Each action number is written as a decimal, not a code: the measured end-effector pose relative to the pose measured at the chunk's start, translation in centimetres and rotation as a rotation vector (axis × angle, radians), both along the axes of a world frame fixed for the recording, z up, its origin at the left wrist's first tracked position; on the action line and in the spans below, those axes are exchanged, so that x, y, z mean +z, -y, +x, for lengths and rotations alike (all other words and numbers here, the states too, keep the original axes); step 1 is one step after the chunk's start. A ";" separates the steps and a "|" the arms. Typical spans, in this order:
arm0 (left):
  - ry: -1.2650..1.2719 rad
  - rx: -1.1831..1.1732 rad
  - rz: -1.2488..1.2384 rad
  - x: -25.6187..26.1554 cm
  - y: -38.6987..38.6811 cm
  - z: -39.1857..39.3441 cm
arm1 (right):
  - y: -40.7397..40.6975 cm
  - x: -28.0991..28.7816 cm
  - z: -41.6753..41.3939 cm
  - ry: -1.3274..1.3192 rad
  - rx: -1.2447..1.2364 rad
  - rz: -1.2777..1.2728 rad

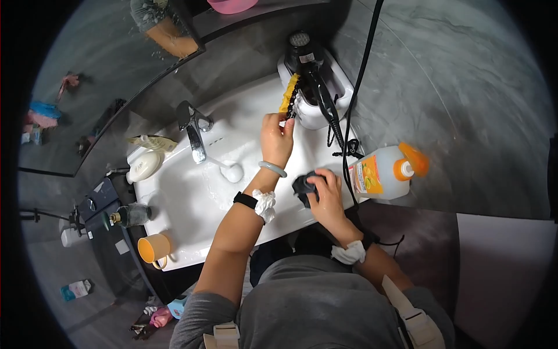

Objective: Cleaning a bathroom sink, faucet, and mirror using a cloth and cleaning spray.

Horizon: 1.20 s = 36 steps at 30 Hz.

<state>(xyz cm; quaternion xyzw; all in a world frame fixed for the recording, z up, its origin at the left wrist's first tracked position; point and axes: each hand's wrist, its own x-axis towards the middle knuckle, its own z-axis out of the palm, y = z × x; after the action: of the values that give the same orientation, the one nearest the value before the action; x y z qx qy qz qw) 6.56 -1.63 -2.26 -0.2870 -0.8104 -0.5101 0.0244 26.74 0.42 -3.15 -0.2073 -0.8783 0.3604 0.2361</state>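
Note:
My left hand [277, 138] reaches over the white washbasin [183, 209], thumb and fingers pinched at the lower end of a ruffled yellow-and-black strip [289, 97], perhaps a hair band. The strip's upper end lies against a white container [307, 115]. In my right hand [328, 198] is a bunched dark cloth [304, 188], by the basin's near right rim. Water runs from the chrome faucet [192, 131] towards the round drain plug [233, 172]. A black hair dryer [320, 89] leans in the white container, its grip slanting down towards the basin's edge.
An orange-capped bottle [375, 172] stands at the basin's right, beside a hanging black cable [364, 65]. Along the left rim are a tube [154, 143], a white soap case [144, 166], a pump bottle [133, 215] and a yellow mug [154, 248]. A mirror [109, 87] borders the back.

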 end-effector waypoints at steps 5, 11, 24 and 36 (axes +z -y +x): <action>-0.128 0.050 0.139 -0.7 -0.3 -1.7 | -2.6 3.4 -6.6 -0.244 -0.013 0.375; -0.036 -0.018 0.218 -1.2 -0.4 -3.5 | -3.8 4.7 -11.4 -0.190 -0.127 0.451; 0.237 -0.164 0.240 1.8 -0.7 1.2 | -2.0 4.2 -4.0 0.060 0.055 0.303; 0.165 -0.289 0.149 -1.3 1.5 1.4 | 6.3 1.3 3.7 0.252 0.175 0.178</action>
<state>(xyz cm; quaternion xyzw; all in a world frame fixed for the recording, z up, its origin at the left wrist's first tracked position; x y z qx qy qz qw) 8.00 -3.17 -3.59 -0.3550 -0.7201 -0.5887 -0.0943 30.44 -5.93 -1.82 -0.1520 -0.9440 0.2716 0.1095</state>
